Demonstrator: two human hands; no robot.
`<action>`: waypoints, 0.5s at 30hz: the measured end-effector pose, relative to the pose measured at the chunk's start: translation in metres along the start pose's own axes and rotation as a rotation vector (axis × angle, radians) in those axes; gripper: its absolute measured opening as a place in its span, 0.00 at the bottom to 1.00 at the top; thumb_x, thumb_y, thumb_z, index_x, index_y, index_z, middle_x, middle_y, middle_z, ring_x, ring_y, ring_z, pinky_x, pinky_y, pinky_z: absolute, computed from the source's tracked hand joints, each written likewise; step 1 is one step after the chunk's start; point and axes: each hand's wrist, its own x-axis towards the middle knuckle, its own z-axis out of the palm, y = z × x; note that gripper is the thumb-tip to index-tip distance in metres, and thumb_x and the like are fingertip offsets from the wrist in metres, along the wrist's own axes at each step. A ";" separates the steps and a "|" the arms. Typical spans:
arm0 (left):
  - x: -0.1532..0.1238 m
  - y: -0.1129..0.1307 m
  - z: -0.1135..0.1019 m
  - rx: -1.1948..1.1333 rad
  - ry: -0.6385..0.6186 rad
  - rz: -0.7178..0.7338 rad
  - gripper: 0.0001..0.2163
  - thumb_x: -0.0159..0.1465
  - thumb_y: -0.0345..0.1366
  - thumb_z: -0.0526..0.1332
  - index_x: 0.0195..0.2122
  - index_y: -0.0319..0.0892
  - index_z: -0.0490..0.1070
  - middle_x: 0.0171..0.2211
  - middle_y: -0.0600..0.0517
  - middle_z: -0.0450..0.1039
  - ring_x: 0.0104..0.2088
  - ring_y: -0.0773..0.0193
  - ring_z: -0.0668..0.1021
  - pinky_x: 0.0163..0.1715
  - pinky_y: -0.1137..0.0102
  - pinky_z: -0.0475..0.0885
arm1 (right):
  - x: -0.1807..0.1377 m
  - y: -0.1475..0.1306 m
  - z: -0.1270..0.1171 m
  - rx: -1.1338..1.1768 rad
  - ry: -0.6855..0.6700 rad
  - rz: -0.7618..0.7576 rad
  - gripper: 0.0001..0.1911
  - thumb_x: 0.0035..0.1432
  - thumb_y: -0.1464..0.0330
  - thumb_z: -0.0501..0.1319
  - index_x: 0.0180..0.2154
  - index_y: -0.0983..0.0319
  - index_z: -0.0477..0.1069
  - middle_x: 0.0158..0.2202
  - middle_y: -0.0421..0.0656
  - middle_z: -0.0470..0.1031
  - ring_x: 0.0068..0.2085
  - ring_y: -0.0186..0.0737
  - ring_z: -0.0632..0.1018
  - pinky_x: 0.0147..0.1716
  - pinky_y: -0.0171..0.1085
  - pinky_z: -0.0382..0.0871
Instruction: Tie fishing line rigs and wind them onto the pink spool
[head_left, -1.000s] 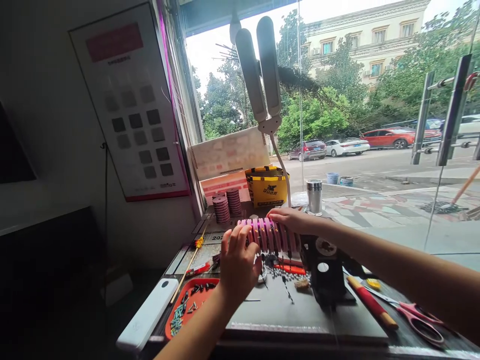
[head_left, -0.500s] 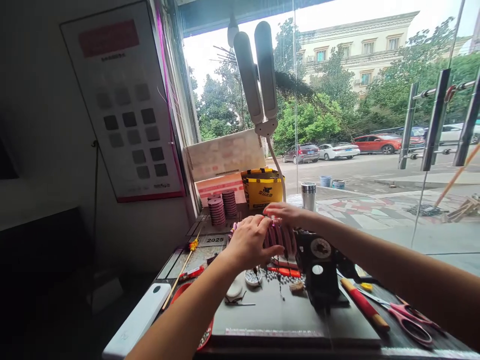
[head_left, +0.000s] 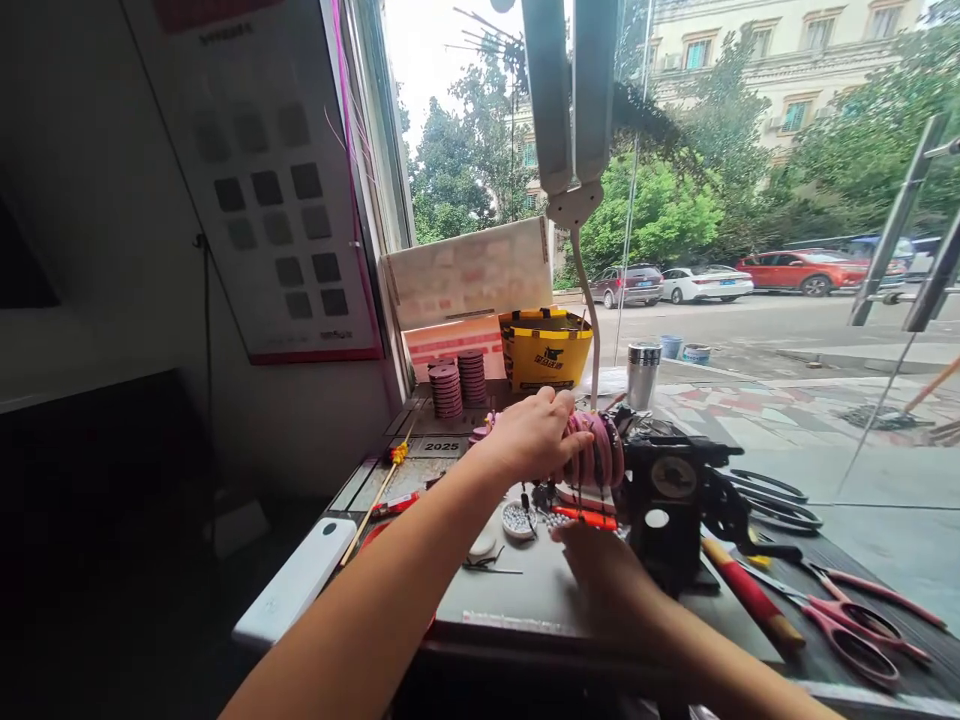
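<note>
My left hand (head_left: 532, 435) reaches forward, its fingers curled over the left end of a row of pink spools (head_left: 600, 450) strung with dark cord. The spools sit against a black hand-crank machine (head_left: 667, 500). My right hand (head_left: 600, 565) is low over the grey mat (head_left: 525, 600), just below a thin red tool (head_left: 589, 517) and loose small beads (head_left: 555, 520). Its fingers point away from me and are hidden behind the back of the hand. A small white dish of beads (head_left: 517, 520) sits left of it.
Pink-handled scissors (head_left: 847, 620) and a red-handled tool (head_left: 750, 595) lie on the right. A yellow bag (head_left: 546, 348), a metal cup (head_left: 643, 375) and stacks of pink discs (head_left: 450, 390) stand at the back. A white flat device (head_left: 296, 585) lies at the left edge. A lamp (head_left: 570, 100) hangs overhead.
My right hand left the top of the spools and dropped to the mat near me. My left hand slid right along the spools, bunching them toward the black machine. The view moved closer.
</note>
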 end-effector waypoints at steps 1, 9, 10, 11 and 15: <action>0.001 0.000 0.001 -0.006 -0.001 -0.001 0.15 0.63 0.45 0.51 0.42 0.38 0.63 0.39 0.46 0.68 0.39 0.56 0.75 0.39 0.66 0.69 | 0.001 0.007 0.000 -0.002 0.011 0.016 0.20 0.54 0.81 0.49 0.45 0.66 0.71 0.47 0.56 0.73 0.48 0.50 0.74 0.44 0.44 0.66; 0.002 -0.003 0.003 -0.036 0.016 -0.014 0.15 0.64 0.45 0.49 0.42 0.39 0.63 0.39 0.46 0.68 0.39 0.55 0.75 0.40 0.65 0.69 | -0.020 0.020 0.010 -0.080 0.049 0.060 0.15 0.59 0.76 0.47 0.35 0.66 0.72 0.39 0.52 0.73 0.40 0.47 0.76 0.33 0.38 0.67; 0.002 -0.003 0.002 -0.036 0.017 -0.014 0.15 0.64 0.45 0.49 0.42 0.39 0.63 0.39 0.46 0.68 0.39 0.55 0.75 0.40 0.65 0.69 | -0.020 0.017 0.011 -0.093 0.050 0.068 0.15 0.58 0.78 0.46 0.35 0.67 0.71 0.39 0.52 0.73 0.41 0.47 0.76 0.33 0.38 0.66; 0.002 -0.004 0.002 -0.037 0.016 -0.014 0.14 0.64 0.44 0.50 0.42 0.39 0.63 0.39 0.47 0.68 0.39 0.56 0.75 0.40 0.65 0.69 | -0.020 0.015 0.011 -0.102 0.047 0.073 0.16 0.57 0.79 0.46 0.35 0.67 0.71 0.39 0.52 0.73 0.41 0.48 0.75 0.33 0.37 0.66; 0.002 -0.002 -0.001 -0.048 0.000 -0.009 0.13 0.64 0.44 0.50 0.42 0.40 0.63 0.39 0.48 0.68 0.38 0.57 0.74 0.39 0.66 0.69 | -0.017 0.012 0.010 -0.101 0.000 0.069 0.16 0.53 0.83 0.48 0.37 0.69 0.72 0.41 0.55 0.73 0.43 0.49 0.75 0.35 0.38 0.66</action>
